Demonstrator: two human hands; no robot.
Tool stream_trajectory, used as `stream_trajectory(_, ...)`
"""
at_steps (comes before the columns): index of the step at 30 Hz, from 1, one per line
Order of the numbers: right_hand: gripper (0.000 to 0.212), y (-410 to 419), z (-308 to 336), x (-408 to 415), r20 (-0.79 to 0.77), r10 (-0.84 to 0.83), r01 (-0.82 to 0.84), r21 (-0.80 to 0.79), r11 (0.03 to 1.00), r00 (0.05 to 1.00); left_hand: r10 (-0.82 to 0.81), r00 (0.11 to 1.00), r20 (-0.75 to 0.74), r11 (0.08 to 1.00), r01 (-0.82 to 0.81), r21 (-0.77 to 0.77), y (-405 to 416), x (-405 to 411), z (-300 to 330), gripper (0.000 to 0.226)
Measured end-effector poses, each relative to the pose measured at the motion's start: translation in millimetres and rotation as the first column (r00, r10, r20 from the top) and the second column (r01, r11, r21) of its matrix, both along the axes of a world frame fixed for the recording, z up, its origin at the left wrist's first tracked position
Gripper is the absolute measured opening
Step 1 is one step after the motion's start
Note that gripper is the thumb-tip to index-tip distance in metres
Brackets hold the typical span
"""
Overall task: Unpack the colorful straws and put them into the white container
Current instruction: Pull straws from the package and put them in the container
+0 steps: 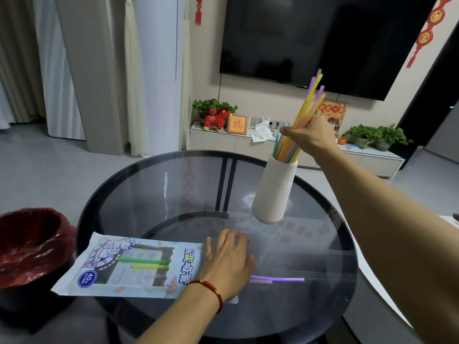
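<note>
A ribbed white container [274, 189] stands on the round glass table [173, 184], right of centre. My right hand [310, 135] is shut on a bundle of colorful straws [309, 103] whose lower ends sit inside the container's mouth. The straw package [129, 266] lies flat at the table's front left, with a green and a yellow straw [146, 263] still visible through its window. My left hand [227, 261] rests palm down on the package's right end, fingers spread. A purple straw [280, 278] and a pink one lie loose on the glass just right of that hand.
A bin lined with a red bag [32, 244] stands left of the table. Beyond the table are a low white TV cabinet [223, 142] with plants and ornaments, and a dark TV on the wall.
</note>
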State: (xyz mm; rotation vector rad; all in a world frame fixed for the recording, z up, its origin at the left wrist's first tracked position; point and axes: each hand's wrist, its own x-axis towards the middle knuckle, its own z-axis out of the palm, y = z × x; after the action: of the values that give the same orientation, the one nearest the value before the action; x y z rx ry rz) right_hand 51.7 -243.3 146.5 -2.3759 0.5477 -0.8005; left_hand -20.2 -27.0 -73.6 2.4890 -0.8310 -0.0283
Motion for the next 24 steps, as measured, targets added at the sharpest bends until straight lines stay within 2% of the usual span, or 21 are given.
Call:
stream_trajectory(4, 0.037, -1.9, -1.4, 1.1, 0.099, -0.029, 0.033, -0.038, 0.999, 0.995, 0.001, 1.000, -0.013, 1.000, -0.001, 0.004, 1.5, 0.7, -1.1, 0.041)
stream_trajectory(7, 0.074, -1.3, -2.2, 1.6, 0.193, 0.023, -0.015, -0.045, 0.999, 0.981, 0.007, 1.000, -0.013, 1.000, -0.007, 0.007, 0.8, 2.4, -1.1, 0.041)
stream_trajectory(10, 0.098, 0.3, -4.8, 1.1, 0.194, 0.177, -0.132, -0.225, 0.965, 0.965, 0.015, 1.000, -0.003, 1.000, -0.015, 0.009, 0.2, 4.1, -0.6, 0.041)
stream_trajectory(12, 0.095, -0.3, -8.5, 1.4, 0.146, 0.229, -0.168, -0.342, 0.925, 0.963, 0.016, 1.000, 0.000, 1.000, -0.016, 0.012, -1.1, 4.6, -0.9, 0.041)
stream_trajectory(18, 0.047, -4.6, -20.8, -0.3, -0.068, 0.155, -0.169, -0.488, 0.856, 0.986, 0.007, 1.000, 0.008, 1.000, -0.007, -0.007, -1.5, 4.8, -1.4, 0.040)
stream_trajectory(20, 0.045, -6.8, -24.3, -1.8, -0.097, 0.163, -0.190, -0.480, 0.856, 0.982, 0.007, 1.000, 0.023, 1.000, -0.006, -0.015, -1.7, 4.9, -0.9, 0.040)
stream_trajectory(24, 0.063, -5.5, -24.2, -1.5, -0.080, 0.173, -0.191, -0.452, 0.872, 0.982, -0.003, 0.999, 0.052, 1.000, 0.004, -0.004, -0.3, 6.2, -0.4, 0.043)
